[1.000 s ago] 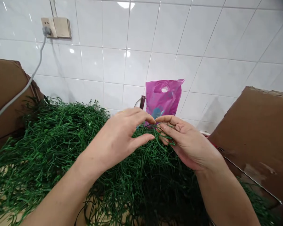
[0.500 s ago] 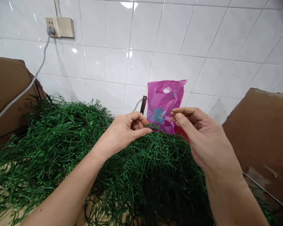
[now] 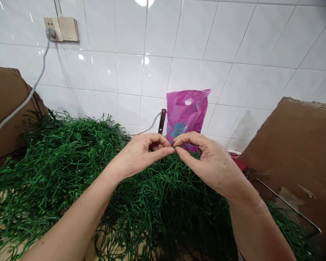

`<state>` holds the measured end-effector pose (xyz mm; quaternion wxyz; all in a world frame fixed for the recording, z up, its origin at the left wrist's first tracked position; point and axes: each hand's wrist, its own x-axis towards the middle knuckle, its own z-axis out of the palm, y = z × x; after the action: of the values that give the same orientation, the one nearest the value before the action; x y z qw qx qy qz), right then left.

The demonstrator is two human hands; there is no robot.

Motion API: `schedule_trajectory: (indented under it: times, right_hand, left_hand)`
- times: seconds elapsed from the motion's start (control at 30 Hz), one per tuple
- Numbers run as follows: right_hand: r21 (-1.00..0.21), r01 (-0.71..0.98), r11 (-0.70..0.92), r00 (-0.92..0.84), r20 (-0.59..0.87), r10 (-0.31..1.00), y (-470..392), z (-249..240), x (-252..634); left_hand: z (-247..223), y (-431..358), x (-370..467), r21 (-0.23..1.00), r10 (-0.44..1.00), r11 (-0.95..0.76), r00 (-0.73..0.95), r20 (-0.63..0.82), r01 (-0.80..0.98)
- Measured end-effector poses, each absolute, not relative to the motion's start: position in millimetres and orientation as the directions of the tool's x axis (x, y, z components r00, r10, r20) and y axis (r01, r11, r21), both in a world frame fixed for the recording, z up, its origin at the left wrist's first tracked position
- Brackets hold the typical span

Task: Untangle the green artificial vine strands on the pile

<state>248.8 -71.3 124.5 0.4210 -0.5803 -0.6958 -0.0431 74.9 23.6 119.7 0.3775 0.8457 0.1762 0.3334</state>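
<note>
Green plastic-looking stems (image 3: 163, 192) lie in a large tangled heap below both hands. My left hand (image 3: 146, 152) pinches a small green sprig between thumb and fingers, just above the heap. Close against its fingertips is my right hand (image 3: 206, 159), its thumb and index finger drawn together at the same sprig. The fingertips cover most of the sprig. Directly behind the hands, a pink plastic bag (image 3: 187, 112) with a blue print stands upright near the wall.
Cardboard boxes (image 3: 296, 156) flank the heap on the right and left. A white cable hangs from a wall socket (image 3: 53, 29) at upper left. A dark handle (image 3: 162, 121) stands beside the bag. A thin metal rod (image 3: 290, 206) and something red (image 3: 240, 164) show at right.
My right hand has moved left and slightly down, bringing its fingertips to the sprig at my left fingertips. My left hand keeps its pinch. The view has shifted slightly.
</note>
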Motion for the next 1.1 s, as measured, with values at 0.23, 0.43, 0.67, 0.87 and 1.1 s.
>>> schedule_trajectory:
  times: [0.23,0.43,0.67,0.87,1.1]
  right_hand:
    - [-0.125,0.942,0.312,-0.139,0.701,0.699,-66,119,247]
    - [-0.417,0.906,0.066,0.313,0.769,0.557,-67,130,284]
    - [-0.476,0.879,0.009,0.398,0.746,0.533,-86,143,305]
    - [-0.377,0.912,0.164,0.182,0.728,0.661,-92,147,265]
    - [-0.485,0.825,0.291,0.051,0.575,0.816,-86,138,252]
  left_hand:
    - [117,24,77,0.652,0.512,-0.749,0.726,0.459,0.117]
    - [123,16,73,0.692,0.505,-0.717,0.746,0.435,0.081]
    - [119,17,77,0.777,0.602,-0.628,0.658,0.452,0.04]
    - [118,21,79,0.786,0.582,-0.617,0.695,0.422,0.039]
    - [121,20,76,0.763,0.54,-0.647,0.708,0.455,0.004]
